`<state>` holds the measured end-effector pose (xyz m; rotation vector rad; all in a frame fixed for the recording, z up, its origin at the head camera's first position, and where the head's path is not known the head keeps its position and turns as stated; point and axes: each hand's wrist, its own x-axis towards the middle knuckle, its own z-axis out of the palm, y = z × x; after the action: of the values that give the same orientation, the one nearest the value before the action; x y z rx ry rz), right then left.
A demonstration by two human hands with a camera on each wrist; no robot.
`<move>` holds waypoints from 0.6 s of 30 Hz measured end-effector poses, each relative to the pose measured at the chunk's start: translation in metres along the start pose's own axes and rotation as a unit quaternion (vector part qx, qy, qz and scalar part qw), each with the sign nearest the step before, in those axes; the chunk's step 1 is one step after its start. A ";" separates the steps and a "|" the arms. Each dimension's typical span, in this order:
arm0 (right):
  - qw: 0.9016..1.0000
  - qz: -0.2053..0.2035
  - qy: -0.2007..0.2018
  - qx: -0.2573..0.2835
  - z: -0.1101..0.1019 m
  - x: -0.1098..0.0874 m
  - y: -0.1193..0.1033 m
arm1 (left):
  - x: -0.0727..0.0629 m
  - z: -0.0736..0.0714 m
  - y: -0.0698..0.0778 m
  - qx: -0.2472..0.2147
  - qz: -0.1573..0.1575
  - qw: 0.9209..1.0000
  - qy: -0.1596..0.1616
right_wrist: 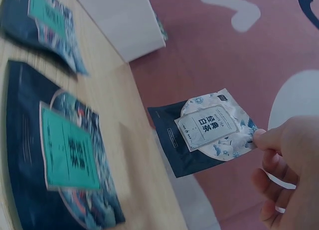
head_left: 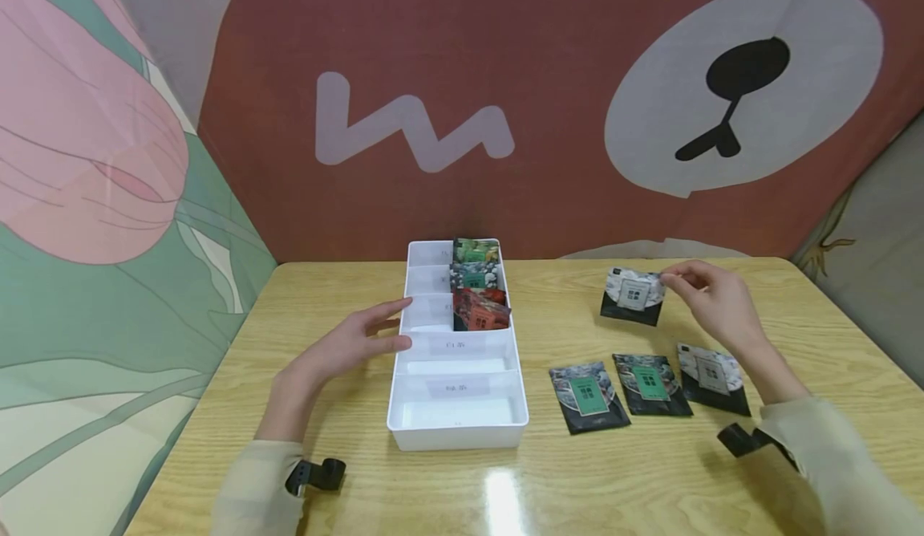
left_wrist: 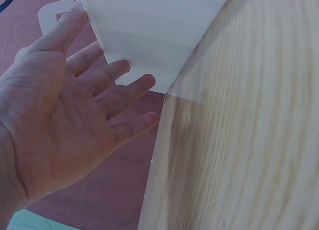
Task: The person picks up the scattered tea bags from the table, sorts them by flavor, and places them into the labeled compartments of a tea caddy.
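Your right hand (head_left: pixel 715 305) pinched a flat black-and-white shiny packet (head_left: pixel 632 297) above the yellow wooden counter (head_left: pixel 577 492). This looked like picking up; next likely meant bringing it to the long white plastic box (head_left: pixel 458 438) (left hand (head_left: pixel 345 349) beside, fingers loose).

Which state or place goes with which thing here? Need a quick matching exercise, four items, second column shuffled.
Things:
1. Left hand
2. Red packets
3. Right hand
4. White box

States or places:
A. Pinches a packet
B. Stands on the table
C. Fingers at the box's left side
D. In the box's middle compartment

Pairs: 1-C, 2-D, 3-A, 4-B
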<state>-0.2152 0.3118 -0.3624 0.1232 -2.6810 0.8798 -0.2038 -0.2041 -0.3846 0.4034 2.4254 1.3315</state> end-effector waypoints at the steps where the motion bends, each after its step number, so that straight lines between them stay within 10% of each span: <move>1: 1.000 -0.003 0.004 0.002 0.000 -0.001 -0.004 | 0.000 0.000 0.000 0.001 -0.001 1.000 0.000; 18: 0.998 -0.043 0.020 0.048 0.006 -0.010 -0.058 | -0.001 0.000 0.002 -0.002 -0.001 1.000 0.002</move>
<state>-0.1968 0.2611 -0.3379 0.2396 -2.5764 0.9746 -0.2023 -0.2033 -0.3828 0.3971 2.4261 1.3365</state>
